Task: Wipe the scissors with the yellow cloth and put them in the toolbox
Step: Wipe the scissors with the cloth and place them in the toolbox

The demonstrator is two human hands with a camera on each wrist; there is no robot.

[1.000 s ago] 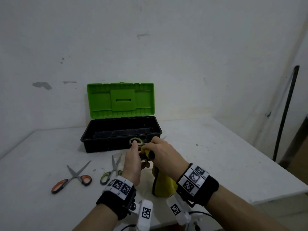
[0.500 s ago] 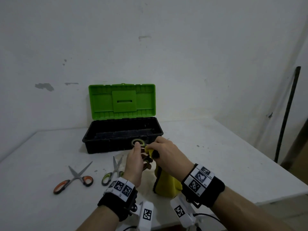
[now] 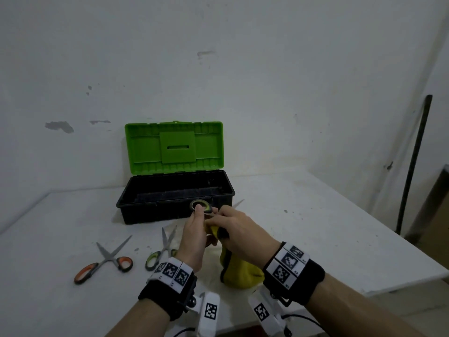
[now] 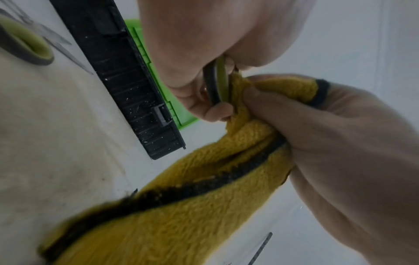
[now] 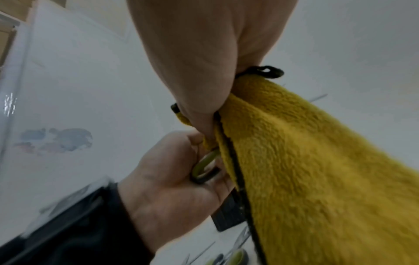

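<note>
My left hand (image 3: pixel 198 222) grips a pair of green-grey handled scissors (image 3: pixel 201 206) by the handle, just in front of the toolbox. My right hand (image 3: pixel 232 223) pinches the yellow cloth (image 3: pixel 239 271) around the blades, and the blade tip (image 3: pixel 238 203) pokes out beyond it. The rest of the cloth hangs down to the table. In the left wrist view the handle ring (image 4: pixel 217 84) sits between my fingers, against the cloth (image 4: pixel 181 206). The right wrist view shows the cloth (image 5: pixel 317 179) bunched in my right hand beside the handle (image 5: pixel 205 168). The black toolbox (image 3: pixel 145 211) stands open with its green lid (image 3: pixel 173 145) up.
Two more pairs lie on the white table (image 3: pixel 315 227) left of my hands: orange-handled scissors (image 3: pixel 104 262) and green-handled scissors (image 3: pixel 161 250). A wall rises behind the toolbox. The table's right edge runs close by, with a dark pole (image 3: pixel 413 161) beyond it.
My right hand with the cloth has shifted slightly along the scissors. The left hand keeps its hold on the handle in about the same place.
</note>
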